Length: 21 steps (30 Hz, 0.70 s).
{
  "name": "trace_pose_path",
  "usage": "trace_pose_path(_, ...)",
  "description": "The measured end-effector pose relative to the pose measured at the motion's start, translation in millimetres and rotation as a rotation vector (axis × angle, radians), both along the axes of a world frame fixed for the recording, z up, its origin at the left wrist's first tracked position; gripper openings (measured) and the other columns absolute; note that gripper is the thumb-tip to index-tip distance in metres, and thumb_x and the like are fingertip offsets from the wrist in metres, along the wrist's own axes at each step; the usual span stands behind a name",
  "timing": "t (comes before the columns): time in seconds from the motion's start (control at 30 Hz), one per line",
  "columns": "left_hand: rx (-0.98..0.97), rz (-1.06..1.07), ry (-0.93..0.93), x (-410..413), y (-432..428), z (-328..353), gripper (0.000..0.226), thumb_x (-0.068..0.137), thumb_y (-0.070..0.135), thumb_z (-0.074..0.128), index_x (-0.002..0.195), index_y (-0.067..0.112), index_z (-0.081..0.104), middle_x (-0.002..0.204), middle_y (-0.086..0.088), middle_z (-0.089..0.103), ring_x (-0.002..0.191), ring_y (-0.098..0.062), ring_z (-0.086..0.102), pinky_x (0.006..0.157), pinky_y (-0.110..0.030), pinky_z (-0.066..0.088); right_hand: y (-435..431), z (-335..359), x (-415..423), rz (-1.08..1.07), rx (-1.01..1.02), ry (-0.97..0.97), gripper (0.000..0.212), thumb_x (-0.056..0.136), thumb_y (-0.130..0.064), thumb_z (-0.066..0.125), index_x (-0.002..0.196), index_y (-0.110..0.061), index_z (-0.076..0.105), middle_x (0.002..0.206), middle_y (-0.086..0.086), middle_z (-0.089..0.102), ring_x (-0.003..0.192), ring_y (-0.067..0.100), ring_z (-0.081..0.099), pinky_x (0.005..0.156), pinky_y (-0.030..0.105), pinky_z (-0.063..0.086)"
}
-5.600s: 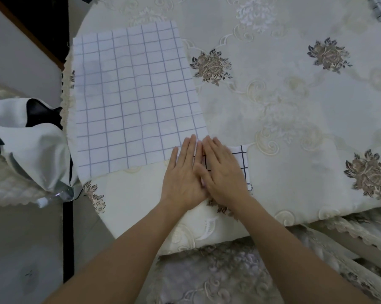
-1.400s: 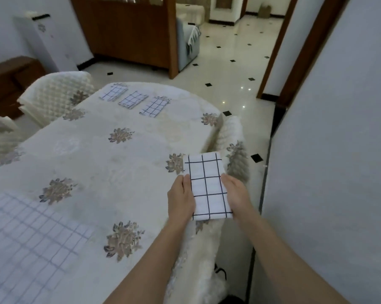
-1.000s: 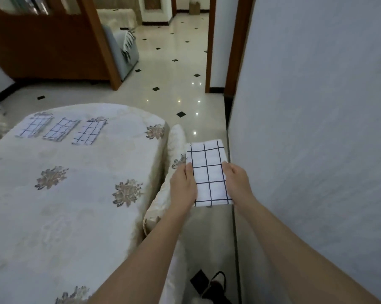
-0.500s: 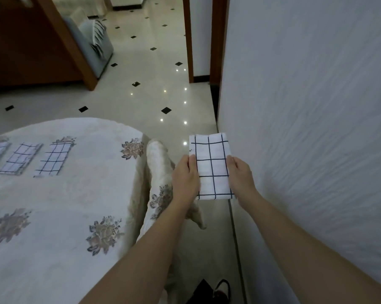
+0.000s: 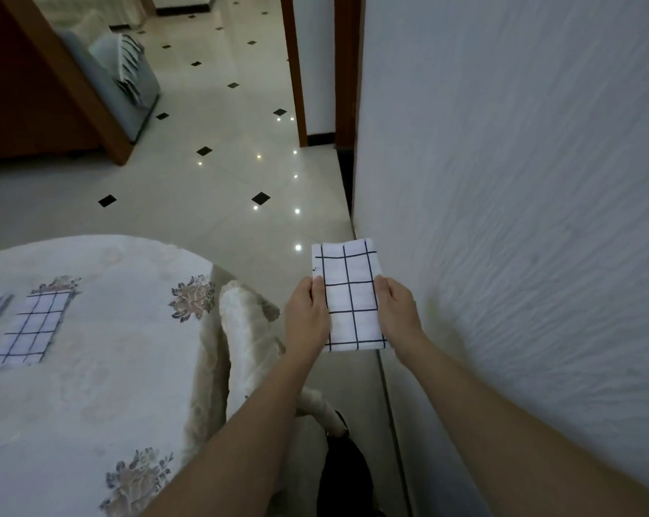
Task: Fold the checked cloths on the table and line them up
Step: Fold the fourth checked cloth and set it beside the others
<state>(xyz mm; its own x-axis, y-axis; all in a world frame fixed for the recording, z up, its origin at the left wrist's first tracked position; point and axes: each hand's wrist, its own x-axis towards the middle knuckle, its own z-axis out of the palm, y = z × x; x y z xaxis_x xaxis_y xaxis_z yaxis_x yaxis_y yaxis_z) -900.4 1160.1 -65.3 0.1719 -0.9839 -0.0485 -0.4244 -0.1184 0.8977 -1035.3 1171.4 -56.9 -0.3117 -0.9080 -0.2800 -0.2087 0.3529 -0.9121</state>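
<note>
Head view: left hand (image 5: 307,318) and right hand (image 5: 397,311) pinch the long edges of a folded checked cloth (image 5: 350,296), held off the table (image 5: 102,389) beside the wall (image 5: 502,218). Carrying step, I judge; next it needs laying beside the folded cloth (image 5: 31,322) already on the table.

white cloth (image 5: 351,300), dark checks

So around us we've got a glossy cream tiled floor (image 5: 211,188) with little black diamond insets, a white textured wall (image 5: 520,181) close on the right, a brown wooden door frame (image 5: 295,69) further back, and a grey sofa (image 5: 128,91) tucked beside a dark wooden partition (image 5: 35,106) top left.
</note>
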Motion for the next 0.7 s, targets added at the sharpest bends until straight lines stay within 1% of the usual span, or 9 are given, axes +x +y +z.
trace_pose_path(0.1,0.002,-0.005,0.001,0,-46,-3,0.038,0.105,0.033,0.038,0.073,0.016,0.046,0.071,0.001,0.052,0.064,-0.013,0.047,0.058,-0.029,0.037,-41,-5,0,-0.011,0.007,0.0,0.044,0.106,-0.037,0.037,0.091,-0.004,0.062,0.092,0.016,0.069,0.079,0.022,0.061,0.081,0.044,0.054)
trace_pose_path(0.17,-0.002,-0.012,-0.013,2,-77,-2,0.039,0.106,0.032,0.038,0.071,0.016,0.043,0.068,0.002,0.049,0.062,-0.011,0.044,0.055,-0.021,0.033,-70,-7,1,-0.02,0.014,-0.002,0.042,0.106,-0.037,0.037,0.089,-0.006,0.061,0.089,0.012,0.069,0.078,0.019,0.061,0.08,0.043,0.054)
trace_pose_path(0.23,-0.009,-0.013,-0.019,2,-108,0,0.039,0.106,0.03,0.038,0.07,0.017,0.042,0.067,0.003,0.048,0.06,-0.008,0.042,0.053,-0.016,0.034,-100,-7,2,-0.021,0.017,0.01,0.041,0.106,-0.037,0.037,0.088,-0.008,0.061,0.087,0.01,0.068,0.079,0.022,0.062,0.082,0.044,0.054)
trace_pose_path(0.3,-0.008,-0.013,-0.007,-1,-135,1,0.039,0.106,0.029,0.039,0.068,0.019,0.04,0.067,0.004,0.047,0.06,-0.006,0.042,0.053,-0.012,0.035,-128,-7,0,-0.027,0.009,0.027,0.046,0.104,-0.043,0.037,0.091,-0.004,0.059,0.091,0.018,0.067,0.082,0.032,0.064,0.085,0.051,0.053)
trace_pose_path(0.33,-0.006,-0.015,-0.005,-1,-147,2,0.039,0.106,0.028,0.039,0.068,0.02,0.04,0.066,0.004,0.047,0.06,-0.007,0.042,0.053,-0.012,0.034,-141,-7,-1,-0.027,0.004,0.033,0.049,0.103,-0.045,0.037,0.093,-0.002,0.058,0.095,0.021,0.066,0.086,0.036,0.064,0.086,0.053,0.053)
trace_pose_path(0.4,-0.002,-0.022,-0.006,-2,-172,3,0.039,0.106,0.029,0.039,0.068,0.02,0.039,0.066,0.004,0.046,0.061,-0.009,0.042,0.053,-0.014,0.034,-166,-6,-4,-0.021,-0.001,0.04,0.049,0.103,-0.045,0.036,0.095,-0.002,0.059,0.096,0.02,0.067,0.093,0.038,0.063,0.086,0.054,0.054)
trace_pose_path(0.47,0.006,-0.019,0.007,-3,-194,3,0.039,0.105,0.031,0.039,0.068,0.019,0.039,0.066,0.004,0.047,0.059,-0.007,0.041,0.053,-0.016,0.034,-189,-5,-6,-0.016,-0.001,0.039,0.048,0.104,-0.043,0.037,0.095,-0.002,0.06,0.097,0.019,0.067,0.091,0.036,0.064,0.086,0.052,0.054)
trace_pose_path(0.57,0.021,-0.012,0.029,-1,-224,3,0.039,0.105,0.032,0.039,0.068,0.019,0.04,0.067,0.005,0.047,0.059,-0.006,0.041,0.053,-0.019,0.033,-222,-8,-6,-0.004,0.003,0.039,0.049,0.105,-0.043,0.037,0.095,0.0,0.059,0.098,0.022,0.067,0.084,0.03,0.063,0.085,0.05,0.052)
trace_pose_path(0.7,0.013,-0.006,0.037,7,-267,0,0.039,0.105,0.032,0.04,0.068,0.019,0.039,0.065,0.005,0.045,0.058,-0.006,0.039,0.052,-0.017,0.033,-268,-12,2,0.009,0.021,0.032,0.045,0.105,-0.041,0.037,0.094,-0.005,0.063,0.094,0.014,0.069,0.091,0.032,0.066,0.086,0.048,0.054)
